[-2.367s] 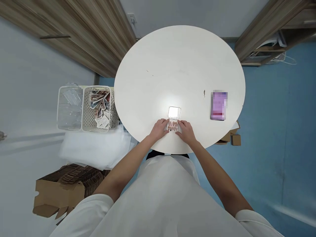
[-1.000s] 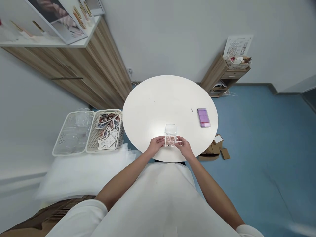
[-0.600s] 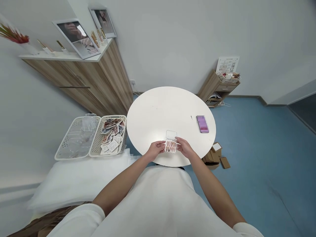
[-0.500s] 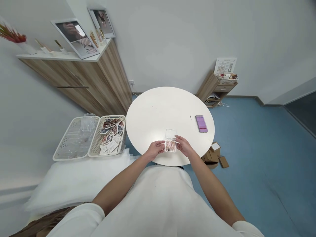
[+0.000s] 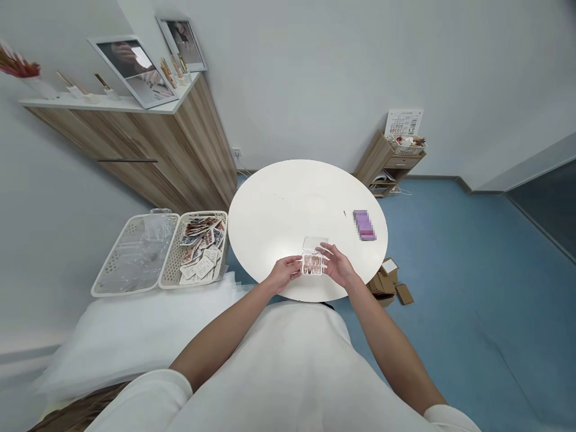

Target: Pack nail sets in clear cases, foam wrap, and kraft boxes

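A small clear plastic case (image 5: pixel 312 264) with its lid up sits low over the near part of the table. Rows of pink, glossy press-on nails (image 5: pixel 310 261) fill it, one of them dark. Its transparent lid (image 5: pixel 314 243) leans away from me. My left hand (image 5: pixel 284 273) pinches the case's left edge between thumb and fingers. At the opposite side is my right hand (image 5: pixel 337 266), fingers stretched and spread across the lid's right part, thumb close to the case's right edge. Whether those fingertips press on the lid is hard to make out.
A white oval table (image 5: pixel 279 222) bears a purple, pixelated phone-like object (image 5: pixel 364 225) at right. Left of it stand a basket of printed cards (image 5: pixel 171 276) and a basket of clear plastic packs (image 5: pixel 99 282). Cardboard boxes (image 5: pixel 382 282) lie on the floor at right.
My right fingers have spread and reached further over the lid, which now tilts more flatly away. My left hand keeps its hold on the case. The whole view has shifted slightly.
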Demonstrator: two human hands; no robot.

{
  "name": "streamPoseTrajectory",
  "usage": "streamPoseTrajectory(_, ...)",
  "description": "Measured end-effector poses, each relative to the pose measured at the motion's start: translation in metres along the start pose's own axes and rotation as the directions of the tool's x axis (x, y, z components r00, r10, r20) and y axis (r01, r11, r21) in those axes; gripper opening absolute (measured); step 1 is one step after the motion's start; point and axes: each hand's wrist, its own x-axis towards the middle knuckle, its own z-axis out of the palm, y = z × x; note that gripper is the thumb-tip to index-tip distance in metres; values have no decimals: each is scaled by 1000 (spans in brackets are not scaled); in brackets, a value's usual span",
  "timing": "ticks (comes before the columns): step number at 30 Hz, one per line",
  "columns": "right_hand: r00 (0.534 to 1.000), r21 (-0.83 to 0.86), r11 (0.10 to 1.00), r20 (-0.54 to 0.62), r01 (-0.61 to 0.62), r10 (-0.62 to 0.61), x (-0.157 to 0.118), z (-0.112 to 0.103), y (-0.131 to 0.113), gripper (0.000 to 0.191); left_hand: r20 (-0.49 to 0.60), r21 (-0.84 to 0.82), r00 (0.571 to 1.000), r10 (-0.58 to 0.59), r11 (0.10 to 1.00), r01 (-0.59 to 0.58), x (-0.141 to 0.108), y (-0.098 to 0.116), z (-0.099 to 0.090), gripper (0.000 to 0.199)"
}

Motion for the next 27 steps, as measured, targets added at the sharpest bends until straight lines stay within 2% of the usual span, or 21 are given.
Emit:
streamPoseTrajectory(6,999,83,997,35,0,-3,-8,0,8,37,-41,-35,999,1,999,-2,2,-4,0,31)
streamPoseTrajectory(13,998,-32,999,-43,38,-39,-15,0,14,39,-29,-8,1000,3,1000,-3,-1,-7,4,29)
streamPoseTrajectory(20,993,-1,998,-98,70,-70,-18,-1,25,46,-33,-74,999,16,997,-18,-1,-7,12,25)
streamPoseTrajectory(27,988,-96,995,-155,-1,-14,-32,-13,29,59,-14,62,999,42,997,-41,-9,-12,27,44)
